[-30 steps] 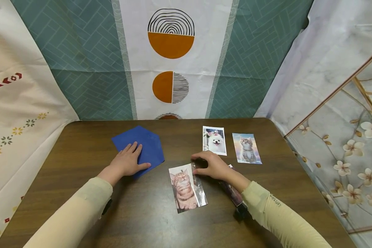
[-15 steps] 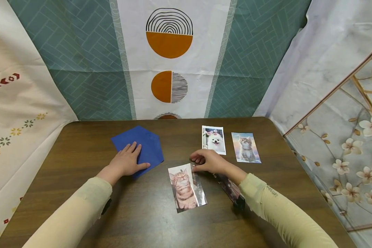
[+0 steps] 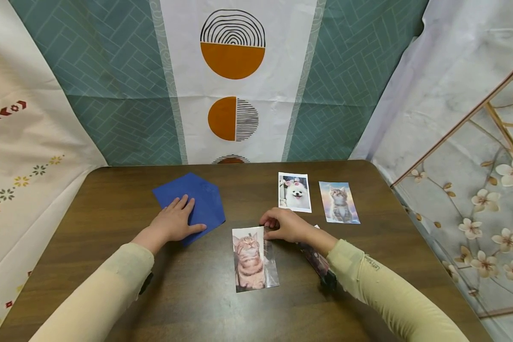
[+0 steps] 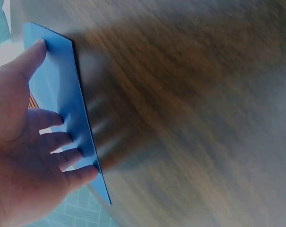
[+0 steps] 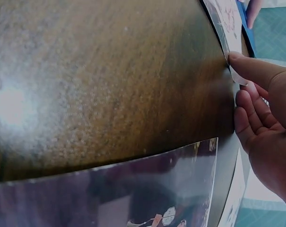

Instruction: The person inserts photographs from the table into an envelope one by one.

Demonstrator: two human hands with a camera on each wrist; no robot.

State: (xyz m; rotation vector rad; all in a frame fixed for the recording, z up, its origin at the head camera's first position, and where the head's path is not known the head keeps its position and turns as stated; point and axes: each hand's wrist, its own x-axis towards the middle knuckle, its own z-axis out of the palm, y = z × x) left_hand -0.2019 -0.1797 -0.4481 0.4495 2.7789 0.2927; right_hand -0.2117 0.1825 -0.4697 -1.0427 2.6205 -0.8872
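In the head view my left hand (image 3: 176, 221) rests with spread fingers on a blue envelope (image 3: 211, 202), left of the table's middle. The left wrist view shows its fingertips pressing the blue envelope (image 4: 62, 80). My right hand (image 3: 288, 225) pinches the upper right corner of a clear plastic sleeve (image 3: 271, 266). A picture card of a smiling orange cat (image 3: 250, 261) lies in or under the sleeve, covering its left part. Seen from the right wrist, my thumb lies on the edge of the sleeve (image 5: 222, 35), with the other fingers curled beneath.
Behind my right hand lie a white dog picture (image 3: 296, 192) and a grey kitten picture (image 3: 339, 203). A dark glossy printed card (image 3: 316, 261) sits partly under my right forearm. All rest on a brown wooden table (image 3: 188, 304), with patterned cloths around it.
The cat card and sleeve have turned from slanted to nearly straight, their lower end swinging left. The right hand stays at the sleeve's corner; the left hand has not moved on the envelope.
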